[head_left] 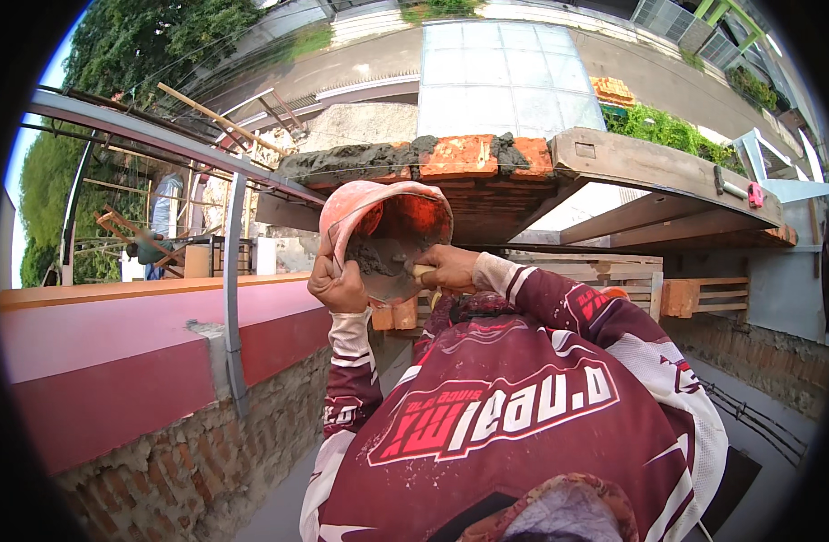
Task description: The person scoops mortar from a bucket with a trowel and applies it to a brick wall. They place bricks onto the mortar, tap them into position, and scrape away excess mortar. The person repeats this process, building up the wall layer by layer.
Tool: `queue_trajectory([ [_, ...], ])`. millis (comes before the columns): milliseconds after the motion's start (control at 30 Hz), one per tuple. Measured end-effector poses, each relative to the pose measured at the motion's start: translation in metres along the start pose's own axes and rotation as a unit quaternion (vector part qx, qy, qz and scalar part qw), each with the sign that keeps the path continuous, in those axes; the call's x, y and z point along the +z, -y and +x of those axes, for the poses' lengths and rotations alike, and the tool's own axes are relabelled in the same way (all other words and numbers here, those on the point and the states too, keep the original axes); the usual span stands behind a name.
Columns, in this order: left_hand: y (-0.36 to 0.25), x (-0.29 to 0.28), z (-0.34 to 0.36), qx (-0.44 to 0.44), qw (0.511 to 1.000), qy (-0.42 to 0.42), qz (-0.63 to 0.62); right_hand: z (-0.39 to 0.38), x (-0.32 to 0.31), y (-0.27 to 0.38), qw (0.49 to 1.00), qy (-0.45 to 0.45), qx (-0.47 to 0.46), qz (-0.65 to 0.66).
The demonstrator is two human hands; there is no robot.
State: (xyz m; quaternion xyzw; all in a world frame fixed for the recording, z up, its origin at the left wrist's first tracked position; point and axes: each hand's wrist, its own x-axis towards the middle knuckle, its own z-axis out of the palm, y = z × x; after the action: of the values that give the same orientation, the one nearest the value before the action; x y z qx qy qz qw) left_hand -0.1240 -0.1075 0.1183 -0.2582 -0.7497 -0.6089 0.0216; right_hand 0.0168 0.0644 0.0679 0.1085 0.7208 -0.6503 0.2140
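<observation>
My left hand (pixel 338 282) grips the left rim of an orange plastic bucket (pixel 387 194), which is tipped so its mouth faces me, with grey wet mortar (pixel 374 257) inside. My right hand (pixel 449 268) is closed on the light handle of a tool (pixel 421 271), probably a trowel, at the bucket's right edge; its blade is mostly hidden in the mortar. Just beyond the bucket runs the top course of a brick wall (pixel 459 155), partly covered with dark mortar (pixel 342 163).
A wooden board frame (pixel 613 161) joins the wall at right. Loose bricks (pixel 681 298) rest on slats below. A pink ledge (pixel 107 334) and metal post (pixel 234 316) stand at left, near scaffolding with a person (pixel 166 208). A street (pixel 658 81) lies far below.
</observation>
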Motion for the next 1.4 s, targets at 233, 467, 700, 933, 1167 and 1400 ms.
queue_trajectory([
  [233,0.02,-0.01,0.005,-0.074,0.986,-0.096,-0.117,-0.027,-0.016,0.029,0.868,-0.196,-0.034,-0.455],
  [467,0.015,0.007,-0.005,-0.022,0.992,-0.119,-0.04,-0.011,0.015,0.024,0.771,-0.126,-0.118,-0.613],
  [700,0.015,0.025,-0.036,0.042,0.993,-0.075,0.076,-0.008,0.003,0.005,0.9,-0.118,-0.032,-0.419],
  [933,-0.007,0.025,-0.04,0.052,0.994,-0.051,0.083,-0.007,0.003,0.004,0.863,-0.274,0.019,-0.423],
  [1167,-0.028,0.015,-0.042,0.122,0.992,-0.009,-0.006,-0.013,0.011,0.003,0.991,-0.025,0.127,-0.028],
  [1400,-0.02,-0.009,-0.035,-0.02,0.997,-0.069,-0.021,-0.025,0.002,0.026,0.981,0.035,-0.01,0.191],
])
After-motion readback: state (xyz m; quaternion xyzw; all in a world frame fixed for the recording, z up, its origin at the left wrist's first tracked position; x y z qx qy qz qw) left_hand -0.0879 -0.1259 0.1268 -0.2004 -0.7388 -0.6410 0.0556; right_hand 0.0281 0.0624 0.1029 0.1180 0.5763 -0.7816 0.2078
